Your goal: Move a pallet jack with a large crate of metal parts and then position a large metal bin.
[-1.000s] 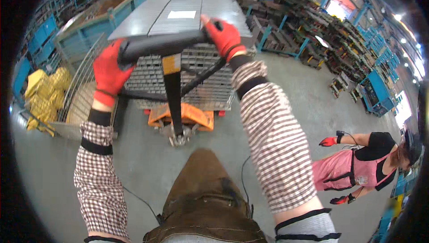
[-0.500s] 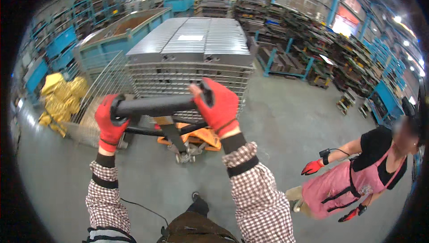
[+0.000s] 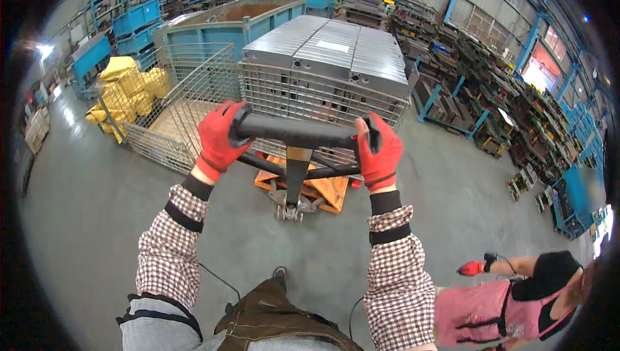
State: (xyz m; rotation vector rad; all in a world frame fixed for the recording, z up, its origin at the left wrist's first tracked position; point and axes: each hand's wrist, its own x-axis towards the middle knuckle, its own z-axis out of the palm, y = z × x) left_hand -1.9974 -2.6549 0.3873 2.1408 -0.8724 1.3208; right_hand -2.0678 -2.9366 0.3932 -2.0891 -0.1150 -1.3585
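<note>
Yellow bundles point(image 3: 132, 89) sit behind an open mesh cage point(image 3: 158, 149), with a teal skip point(image 3: 216, 36) beyond. The left hand point(image 3: 221, 138) curls its fingers round the left end of the black handle point(image 3: 294, 130), which stands above the orange pallet truck point(image 3: 332, 189). Grey metal panels point(image 3: 310, 47) on a second mesh cage point(image 3: 271, 92) block the way ahead. The right hand point(image 3: 380, 151) wraps its fingers round the handle's right end. Rightward are stacked metal parts point(image 3: 478, 86) and, nearer, a co-worker point(image 3: 524, 309).

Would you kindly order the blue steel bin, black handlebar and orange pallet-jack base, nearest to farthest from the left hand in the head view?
1. Black handlebar: gripped in the left hand.
2. Orange pallet-jack base: low, ahead.
3. Blue steel bin: beyond the wire-mesh cage.
</note>
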